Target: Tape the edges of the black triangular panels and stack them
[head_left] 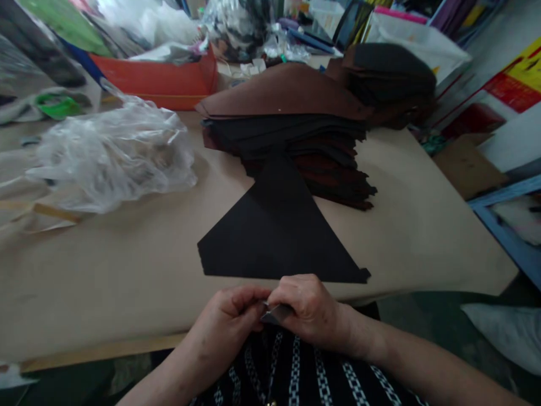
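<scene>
Plainly, I logged the left hand (pixel 224 318) and right hand (pixel 308 310) pinching a small metal piece (pixel 275 313), fingers pressed together. A black sheet (pixel 274 237) lay just beyond on the table (pixel 422 225).

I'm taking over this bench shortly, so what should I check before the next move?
1. Left hand and right hand both pinching the small grey angular piece: ok.
2. Large black pointed sheet lying flat on the tan table top: ok.
3. Right hand off that sheet: cannot tell, its knuckles meet the lower edge.
4. Stack of dark brown and black sheets squared: not ok, edges staggered.
5. Crumpled clear plastic bag apart from the black sheet: ok.
</scene>
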{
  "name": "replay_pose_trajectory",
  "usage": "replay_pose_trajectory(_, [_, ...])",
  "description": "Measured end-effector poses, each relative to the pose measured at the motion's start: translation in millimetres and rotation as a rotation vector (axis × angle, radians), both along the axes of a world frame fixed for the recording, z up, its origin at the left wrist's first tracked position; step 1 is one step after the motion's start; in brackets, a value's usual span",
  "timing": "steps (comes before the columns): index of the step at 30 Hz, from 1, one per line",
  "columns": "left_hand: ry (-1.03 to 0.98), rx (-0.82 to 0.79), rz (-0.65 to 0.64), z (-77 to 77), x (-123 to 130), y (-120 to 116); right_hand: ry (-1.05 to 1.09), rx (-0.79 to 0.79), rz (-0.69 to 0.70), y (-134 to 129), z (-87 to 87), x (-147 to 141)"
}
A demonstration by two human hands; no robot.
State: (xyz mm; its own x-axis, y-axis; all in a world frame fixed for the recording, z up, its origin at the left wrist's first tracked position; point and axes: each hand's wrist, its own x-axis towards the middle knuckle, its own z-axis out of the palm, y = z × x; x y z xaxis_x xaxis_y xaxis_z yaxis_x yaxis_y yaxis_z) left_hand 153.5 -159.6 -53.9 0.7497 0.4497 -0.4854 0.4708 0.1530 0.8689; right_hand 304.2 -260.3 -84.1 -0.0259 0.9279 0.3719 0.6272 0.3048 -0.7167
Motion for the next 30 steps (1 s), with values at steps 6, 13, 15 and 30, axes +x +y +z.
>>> replay_pose_trajectory(6, [0.03,0.159,-0.18,4.4,22,-6,0.298,-0.183,-0.079,-21,11.3,11])
replay_pose_trajectory(13, [0.171,0.348,-0.471,13.1,34,3,0.686,-0.487,-0.319,-46,30.3,30])
replay_pose_trajectory(15, [0.24,0.382,-0.527,20.3,35,11,0.726,-0.463,-0.484,-59,29.9,47])
replay_pose_trajectory(30, [0.459,0.583,-0.631,12.6,36,57,0.128,-0.597,-0.764,-100,3.0,92])
